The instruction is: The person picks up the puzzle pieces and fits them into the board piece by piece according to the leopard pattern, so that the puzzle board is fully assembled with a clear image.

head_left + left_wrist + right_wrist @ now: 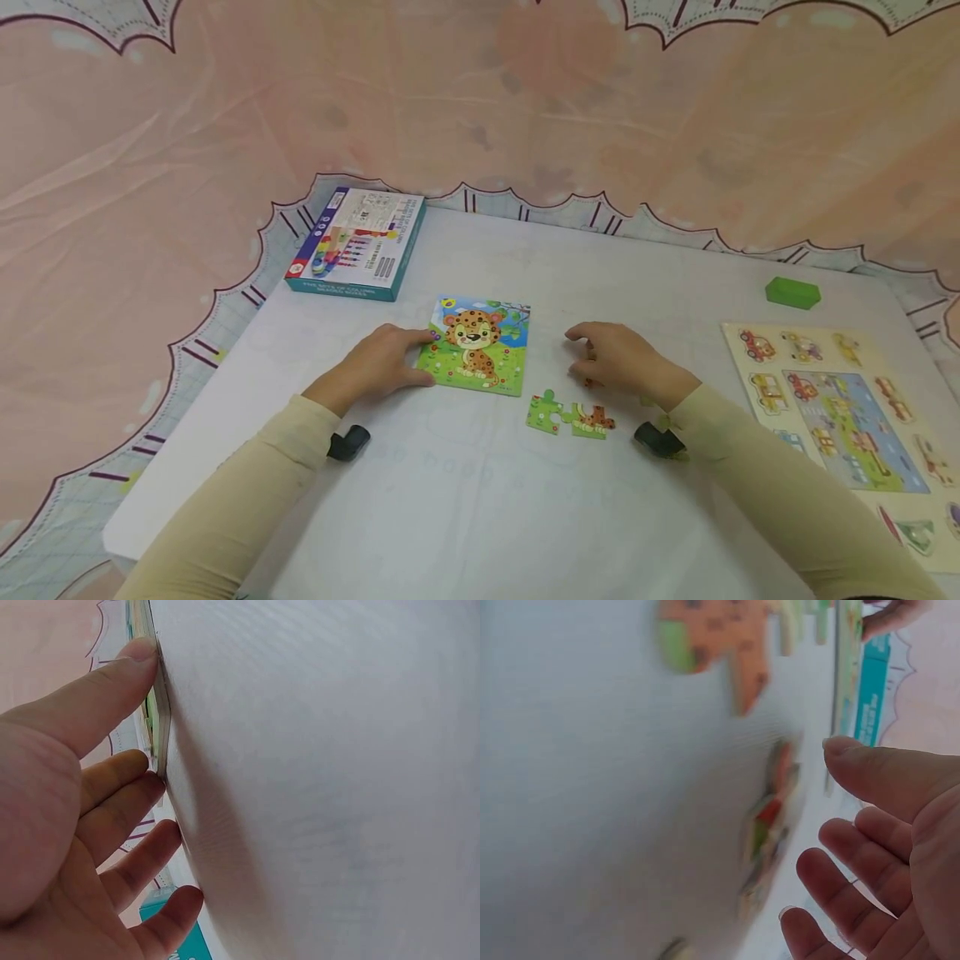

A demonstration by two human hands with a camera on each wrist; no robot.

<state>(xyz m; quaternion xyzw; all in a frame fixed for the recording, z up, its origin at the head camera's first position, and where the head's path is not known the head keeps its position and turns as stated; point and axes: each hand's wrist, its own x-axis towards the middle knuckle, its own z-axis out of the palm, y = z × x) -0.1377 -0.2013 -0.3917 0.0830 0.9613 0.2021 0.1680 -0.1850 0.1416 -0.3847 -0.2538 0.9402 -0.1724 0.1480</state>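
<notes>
A square leopard picture board [491, 367] lies flat on the white table. My left hand [378, 362] is at its left side, with the thumb and fingers spread and their tips touching the edge. In the left wrist view the thumb [105, 701] rests against the board's side. Two joined puzzle pieces [546, 413] showing green grass and spotted paws lie just below the board. My right hand [618, 358] hovers to the right of the board, fingers loosely bent and holding nothing. Beneath it are more puzzle pieces [761, 832], blurred and partly hidden by the hand in the head view.
A flat boxed set [360, 242] with a teal side lies at the back left. A green block [792, 292] stands at the back right. A cream puzzle board [765, 354] with vehicle pictures lies at the right, partly under my right sleeve. Patterned cloth hangs behind the table.
</notes>
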